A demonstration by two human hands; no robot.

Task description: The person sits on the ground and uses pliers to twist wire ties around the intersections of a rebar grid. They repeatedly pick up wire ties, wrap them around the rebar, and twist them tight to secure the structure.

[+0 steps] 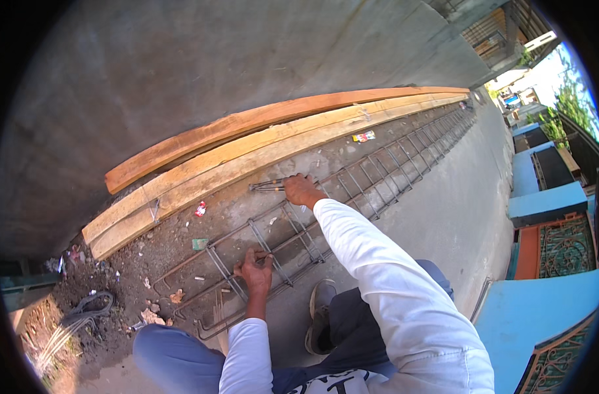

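Note:
A long rebar cage of steel rods and rectangular stirrups lies on the ground in front of me. My left hand is over its near end, thumb and forefinger bent close beside a stirrup. Whether those fingers grip the steel is unclear. On the cage's far side, my right hand is closed around a slim metal piece with two narrow limbs pointing left. It could be a bent stirrup or pincers; my fist covers part of it.
Timber beams run along the grey wall. A bundle of tie wire lies at lower left. Litter, including a yellow wrapper, dots the dirt strip. Concrete pavement stretches right toward blue walls with metal gates.

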